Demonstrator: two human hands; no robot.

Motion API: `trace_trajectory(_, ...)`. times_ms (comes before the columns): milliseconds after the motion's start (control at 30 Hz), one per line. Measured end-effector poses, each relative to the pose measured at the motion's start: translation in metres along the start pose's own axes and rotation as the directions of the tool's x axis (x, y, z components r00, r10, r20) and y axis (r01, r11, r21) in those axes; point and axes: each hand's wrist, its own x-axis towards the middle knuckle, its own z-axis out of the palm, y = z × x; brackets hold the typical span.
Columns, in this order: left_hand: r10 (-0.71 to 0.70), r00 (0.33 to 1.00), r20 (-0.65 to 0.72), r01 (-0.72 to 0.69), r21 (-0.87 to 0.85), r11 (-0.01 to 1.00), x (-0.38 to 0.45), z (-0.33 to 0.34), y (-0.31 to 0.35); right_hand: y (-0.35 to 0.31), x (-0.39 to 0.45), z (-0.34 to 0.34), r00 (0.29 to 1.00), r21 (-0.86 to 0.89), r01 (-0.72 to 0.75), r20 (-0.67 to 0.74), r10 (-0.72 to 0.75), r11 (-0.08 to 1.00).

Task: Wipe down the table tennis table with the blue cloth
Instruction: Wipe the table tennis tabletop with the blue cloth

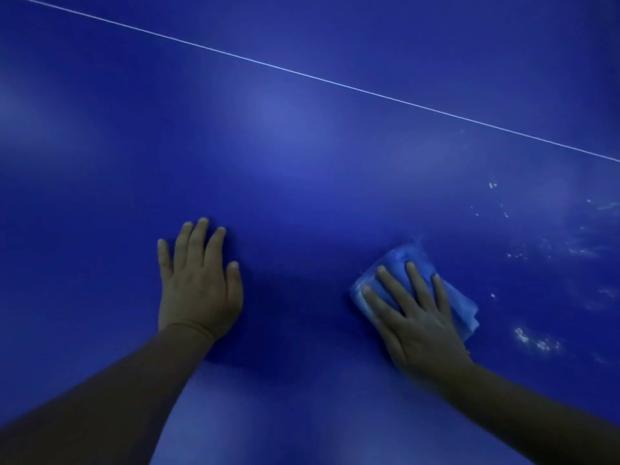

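Surface: deep blue table tennis table (302, 162) fills the whole frame, dimly lit, with soft pale reflections. A thin white line (335, 82) runs diagonally from the upper left corner down to the right edge.

Right side of frame: scattered whitish smudges and specks (533, 340) on the tabletop, from mid-height down to lower right.

Left hand (198, 283), lower centre-left: palm down flat on the bare table, fingers straight and slightly spread, holding nothing.

Right hand (416, 317), lower centre-right: palm down, fingers straight and fanned, pressing on the blue cloth (396, 263). Cloth lies folded flat on the table under the fingers; its edges show beyond the fingertips and to the hand's right, just left of the smudges.

Both forearms enter from the bottom corners.
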Motion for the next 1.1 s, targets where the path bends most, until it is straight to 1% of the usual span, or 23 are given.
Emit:
trace_trajectory(133, 0.009, 1.0, -0.019, -0.009, -0.026, 1.0, 0.001, 0.005, -0.002, -0.043, 0.045, -0.003, 0.989, 0.067, 0.146, 0.014, -0.148, 0.987)
trace_trajectory(200, 0.021, 0.999, -0.033, -0.022, -0.031, 0.999, 0.002, 0.006, -0.002, -0.063, 0.084, -0.004, 0.988, 0.099, 0.155, 0.015, -0.157, 0.983)
trace_trajectory(267, 0.034, 0.999, -0.028, -0.034, -0.024, 0.999, 0.003, 0.007, -0.003, -0.059, 0.134, -0.006, 0.992, 0.04, 0.126, 0.024, -0.127, 0.991)
trace_trajectory(300, 0.04, 0.999, -0.023, -0.04, -0.022, 0.999, 0.002, 0.007, -0.003, -0.043, 0.159, -0.009, 0.997, -0.019, 0.061, 0.049, -0.06, 0.998)
trace_trajectory(367, 0.057, 0.998, -0.027, -0.058, -0.017, 0.998, 0.002, 0.009, -0.003, 0.013, 0.193, -0.014, 0.972, -0.067, -0.228, 0.044, 0.231, 0.971)
trace_trajectory(433, 0.069, 0.997, -0.026, -0.069, -0.009, 0.998, 0.003, 0.008, -0.003, 0.075, 0.196, -0.018, 0.838, 0.011, -0.545, 0.039, 0.544, 0.838)
trace_trajectory(467, 0.076, 0.997, -0.019, -0.076, -0.003, 0.997, 0.003, 0.008, -0.003, 0.097, 0.188, -0.021, 0.76, 0.078, -0.65, 0.043, 0.649, 0.756)
trace_trajectory(533, 0.087, 0.996, 0.002, -0.087, 0.007, 0.996, 0.004, 0.009, -0.003, 0.107, 0.17, -0.021, 0.651, 0.145, -0.752, 0.014, 0.759, 0.643)
trace_trajectory(567, 0.086, 0.996, 0.017, -0.086, 0.011, 0.996, 0.004, 0.009, -0.003, 0.097, 0.165, -0.018, 0.647, 0.129, -0.754, -0.022, 0.762, 0.644)
trace_trajectory(600, 0.084, 0.996, 0.032, -0.084, 0.015, 0.996, 0.004, 0.009, -0.003, 0.079, 0.162, -0.014, 0.686, 0.101, -0.719, -0.053, 0.725, 0.688)
trace_trajectory(633, 0.082, 0.996, 0.042, -0.082, 0.018, 0.996, 0.004, 0.008, -0.002, 0.057, 0.16, -0.01, 0.757, 0.072, -0.646, -0.065, 0.65, 0.76)
trace_trajectory(700, 0.082, 0.995, 0.049, -0.083, 0.024, 0.996, 0.005, 0.007, 0.0, 0.023, 0.154, -0.005, 0.911, 0.064, -0.41, -0.023, 0.412, 0.91)
trace_trajectory(733, 0.083, 0.995, 0.055, -0.085, 0.028, 0.996, 0.003, 0.007, 0.001, 0.019, 0.15, -0.004, 0.951, 0.068, -0.31, 0.016, 0.31, 0.948)
trace_trajectory(767, 0.082, 0.995, 0.057, -0.084, 0.032, 0.996, 0.003, 0.006, 0.001, 0.03, 0.147, -0.008, 0.963, 0.054, -0.268, 0.043, 0.266, 0.962)
trace_trajectory(800, 0.08, 0.995, 0.052, -0.082, 0.038, 0.996, 0.003, 0.006, 0.001, 0.051, 0.145, -0.01, 0.952, 0.026, -0.305, 0.033, 0.304, 0.952)
trace_trajectory(833, 0.076, 0.996, 0.045, -0.078, 0.043, 0.996, 0.003, 0.006, 0.0, 0.076, 0.142, -0.013, 0.911, -0.003, -0.411, 0.016, 0.411, 0.911)
trace_trajectory(867, 0.073, 0.997, 0.032, -0.074, 0.043, 0.996, 0.003, 0.006, 0.0, 0.101, 0.138, -0.018, 0.828, 0.019, -0.561, 0.012, 0.561, 0.828)
trace_trajectory(900, 0.069, 0.998, 0.014, -0.069, 0.036, 0.997, 0.005, 0.005, 0.001, 0.121, 0.135, -0.023, 0.717, 0.076, -0.696, 0.019, 0.697, 0.714)
trace_trajectory(933, 0.066, 0.998, -0.002, -0.066, 0.027, 0.997, 0.01, 0.005, 0.005, 0.129, 0.135, -0.027, 0.615, 0.141, -0.783, 0.031, 0.788, 0.605)
trace_trajectory(967, 0.067, 0.998, -0.008, -0.067, 0.016, 0.998, 0.016, 0.004, 0.011, 0.124, 0.139, -0.027, 0.569, 0.154, -0.815, 0.024, 0.822, 0.559)
trace_trajectory(1000, 0.076, 0.997, -0.004, -0.076, 0.004, 0.997, 0.025, 0.005, 0.02, 0.108, 0.148, -0.025, 0.585, 0.137, -0.804, 0.004, 0.811, 0.579)
trace_trajectory(1033, 0.089, 0.996, 0.005, -0.088, -0.005, 0.996, 0.035, 0.006, 0.031, 0.088, 0.157, -0.02, 0.653, 0.103, -0.752, -0.016, 0.757, 0.651)
trace_trajectory(1100, 0.108, 0.994, 0.033, -0.108, -0.005, 0.994, 0.055, 0.012, 0.052, 0.052, 0.174, -0.011, 0.824, 0.082, -0.56, -0.042, 0.564, 0.824)
